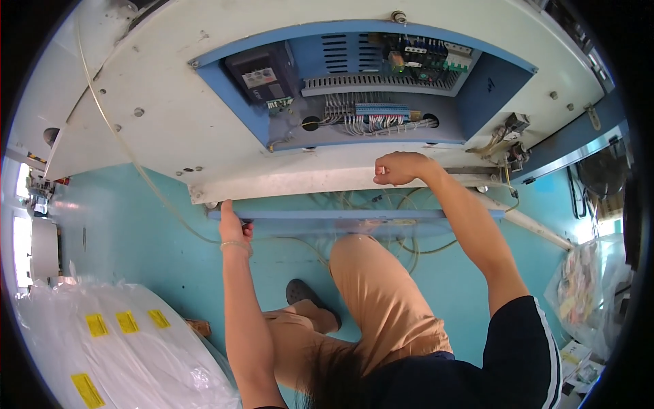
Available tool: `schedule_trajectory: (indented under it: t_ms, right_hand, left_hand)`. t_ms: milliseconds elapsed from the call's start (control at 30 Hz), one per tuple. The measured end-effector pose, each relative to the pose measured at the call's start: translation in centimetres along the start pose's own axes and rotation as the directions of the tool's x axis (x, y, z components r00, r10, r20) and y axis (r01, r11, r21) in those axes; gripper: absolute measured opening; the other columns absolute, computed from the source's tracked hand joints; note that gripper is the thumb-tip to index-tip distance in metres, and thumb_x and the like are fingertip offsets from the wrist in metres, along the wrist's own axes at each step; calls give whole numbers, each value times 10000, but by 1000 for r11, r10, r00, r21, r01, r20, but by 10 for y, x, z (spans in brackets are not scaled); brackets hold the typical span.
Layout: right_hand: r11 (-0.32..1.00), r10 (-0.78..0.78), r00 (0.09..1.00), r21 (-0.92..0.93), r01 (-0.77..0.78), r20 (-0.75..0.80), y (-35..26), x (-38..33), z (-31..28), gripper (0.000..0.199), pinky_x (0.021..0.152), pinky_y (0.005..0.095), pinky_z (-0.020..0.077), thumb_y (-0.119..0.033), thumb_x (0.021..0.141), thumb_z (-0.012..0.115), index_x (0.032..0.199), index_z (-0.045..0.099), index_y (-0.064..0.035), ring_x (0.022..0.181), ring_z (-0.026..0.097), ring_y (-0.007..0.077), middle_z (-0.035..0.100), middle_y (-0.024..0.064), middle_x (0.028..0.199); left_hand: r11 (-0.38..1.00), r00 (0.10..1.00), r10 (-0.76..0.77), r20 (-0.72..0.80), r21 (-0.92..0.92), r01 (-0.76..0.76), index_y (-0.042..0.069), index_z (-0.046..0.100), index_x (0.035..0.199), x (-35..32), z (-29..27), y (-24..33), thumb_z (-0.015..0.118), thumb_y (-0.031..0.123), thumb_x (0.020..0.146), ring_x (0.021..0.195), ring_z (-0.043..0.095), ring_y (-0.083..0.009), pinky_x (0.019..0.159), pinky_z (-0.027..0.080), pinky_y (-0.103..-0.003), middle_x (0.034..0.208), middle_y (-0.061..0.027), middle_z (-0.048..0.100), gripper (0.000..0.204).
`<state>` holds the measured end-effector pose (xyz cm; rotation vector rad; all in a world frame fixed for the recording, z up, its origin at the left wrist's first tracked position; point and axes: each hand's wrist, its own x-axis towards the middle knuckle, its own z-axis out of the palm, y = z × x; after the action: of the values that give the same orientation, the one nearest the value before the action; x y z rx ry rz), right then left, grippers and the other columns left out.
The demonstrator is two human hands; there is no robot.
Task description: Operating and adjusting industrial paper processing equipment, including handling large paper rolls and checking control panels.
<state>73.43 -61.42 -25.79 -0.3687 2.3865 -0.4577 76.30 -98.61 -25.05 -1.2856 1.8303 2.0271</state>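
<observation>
My left hand [234, 223] is closed at the left end of a long blue panel [306, 214], below the lower white edge of the machine. A small dark piece shows by its curled fingers; what the hand grips is mostly hidden. My right hand [400, 168] is closed in front of the machine's white lower lip [286, 183], with the fingers curled in and something tiny and pale at the fingertips. Above both hands a blue electrical cabinet [494, 95] stands uncovered, with a dark drive unit [262, 75], a terminal strip [388, 111] and bundled wires inside.
Thin clear tubing [146, 178] hangs down on the left, and more tubing loops under the panel near my knee. Valve fittings [516, 146] stick out at right. A plastic-wrapped bundle [129, 347] lies at lower left, and a clear bag [589, 286] at right on the teal floor.
</observation>
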Motion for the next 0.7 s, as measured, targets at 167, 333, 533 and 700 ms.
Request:
schedule_trajectory:
  t_ms: [167,333,533,700]
  right_hand:
    - [1000,-29,997,-5,29,-71,4,-1,3,339,724,389,455,-364,809,504,898,615,-56,746,613,269,649,82,724]
    - [997,-74,992,-37,70,-99,3,3,2,337,683,398,457,-348,802,495,727,608,-40,708,607,268,639,80,667]
    - [1000,15,999,-23,-14,51,-1,0,-6,385,711,370,457,-385,822,529,987,571,-40,770,612,248,646,96,781]
    - [999,8,999,-39,-7,39,15,7,-1,382,709,369,457,-392,815,535,973,580,-46,757,616,240,649,92,780]
  left_hand:
    - [1000,1000,2,17,4,-2,58,512,805,2,2,-3,489,477,813,453,417,-113,370,301,-204,620,-38,488,420]
    - [1000,1000,14,-12,-10,-14,94,480,696,4,-3,0,515,488,787,436,412,-110,362,294,-197,559,-30,459,406]
    - [999,999,-29,-30,24,30,87,480,722,7,2,1,514,511,789,439,418,-111,360,287,-202,578,-22,450,431]
    - [1000,999,24,21,16,-24,87,466,714,9,5,-1,515,496,785,427,414,-112,349,288,-196,572,-31,455,418]
